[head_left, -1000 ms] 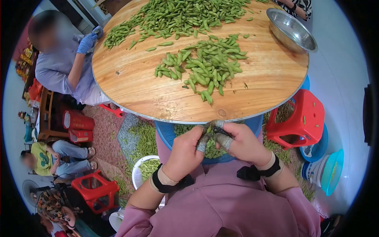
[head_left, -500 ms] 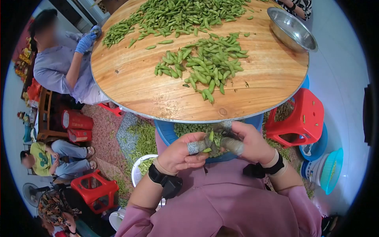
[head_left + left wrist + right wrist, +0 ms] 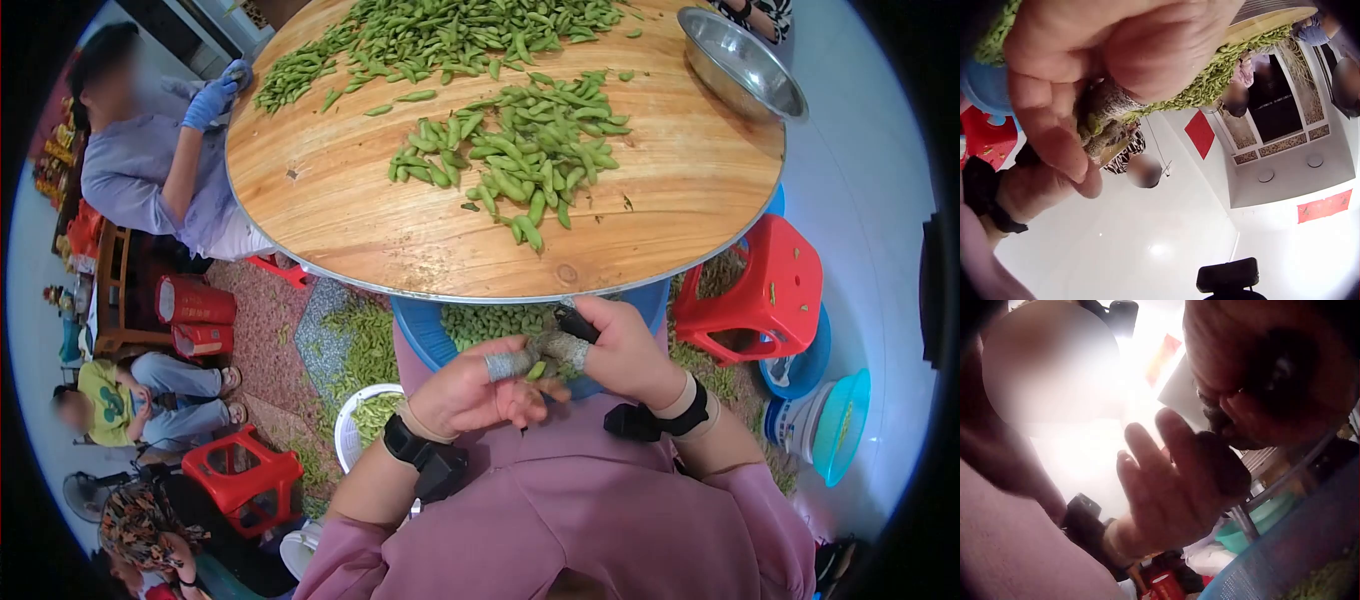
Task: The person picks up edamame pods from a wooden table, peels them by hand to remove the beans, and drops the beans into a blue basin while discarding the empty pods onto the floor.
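In the head view both hands meet over the blue basin (image 3: 420,330) of shelled green beans (image 3: 490,322), just below the table edge. My left hand (image 3: 475,390) pinches a green pod (image 3: 537,370) between its wrapped thumb and forefinger, its other fingers partly spread. Close against it, my right hand (image 3: 630,350) has its wrapped thumb and forefinger curled at the same pod. In the left wrist view, small green bits (image 3: 1092,125) show between the fingertips. The right wrist view is dark, and what the fingers hold there is hidden.
Pods (image 3: 530,150) lie in piles on the round wooden table (image 3: 340,200), with a steel bowl (image 3: 740,65) at its right. A red stool (image 3: 765,290) stands right, a white basket (image 3: 350,430) lower left. A person in blue gloves (image 3: 208,103) sits at the left.
The hands have shifted from fingertips together at the table edge to a lower, looser pose. The left hand has turned palm up with its fingers spreading; the beans in the basin show more.
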Action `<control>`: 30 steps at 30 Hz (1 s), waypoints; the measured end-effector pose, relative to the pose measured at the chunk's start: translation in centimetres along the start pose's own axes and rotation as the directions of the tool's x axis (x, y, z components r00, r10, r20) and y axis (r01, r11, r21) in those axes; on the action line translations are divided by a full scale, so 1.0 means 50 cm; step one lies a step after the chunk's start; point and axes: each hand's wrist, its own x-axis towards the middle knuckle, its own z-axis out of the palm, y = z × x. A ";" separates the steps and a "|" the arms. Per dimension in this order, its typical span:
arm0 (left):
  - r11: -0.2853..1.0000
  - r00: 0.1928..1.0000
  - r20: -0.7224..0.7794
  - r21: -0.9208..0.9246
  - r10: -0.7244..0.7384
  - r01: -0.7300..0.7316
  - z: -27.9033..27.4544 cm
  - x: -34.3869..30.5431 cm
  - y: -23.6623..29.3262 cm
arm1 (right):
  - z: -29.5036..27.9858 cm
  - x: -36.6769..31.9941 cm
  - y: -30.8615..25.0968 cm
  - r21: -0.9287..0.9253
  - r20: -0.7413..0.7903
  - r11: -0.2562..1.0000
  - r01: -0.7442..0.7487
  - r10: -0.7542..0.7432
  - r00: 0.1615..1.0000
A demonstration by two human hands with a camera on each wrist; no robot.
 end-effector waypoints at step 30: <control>0.533 0.938 0.155 0.789 0.311 -0.307 0.018 -0.026 -0.003 | -0.023 -0.025 -0.052 -0.018 0.168 0.958 -0.286 0.285 0.944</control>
